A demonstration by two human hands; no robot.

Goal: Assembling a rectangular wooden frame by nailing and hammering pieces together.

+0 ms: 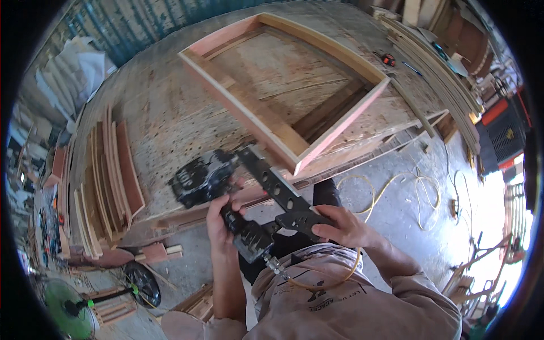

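- Rectangular wooden frame lay flat on the plywood counter, its near corner just beyond the tool.
- Stack of curved plywood strips stood at the counter's left edge; more long strips piled along the right side.
- Small red tape measure sat on the counter right of the frame.
- Yellow air hose looped on the concrete floor to the right; green fan stood lower left on the floor.
- Black pneumatic nail gun was held in front of the torso, between counter edge and body, head pointing up-left, hose fitting at the bottom.
- Left hand was wrapped around the gun's grip, fingers closed on it.
- Right hand was closed on the rear end of the long black magazine, thumb on top.
- Both hands on the same tool, left on the handle, right further along the magazine; nothing blocked the view of either.
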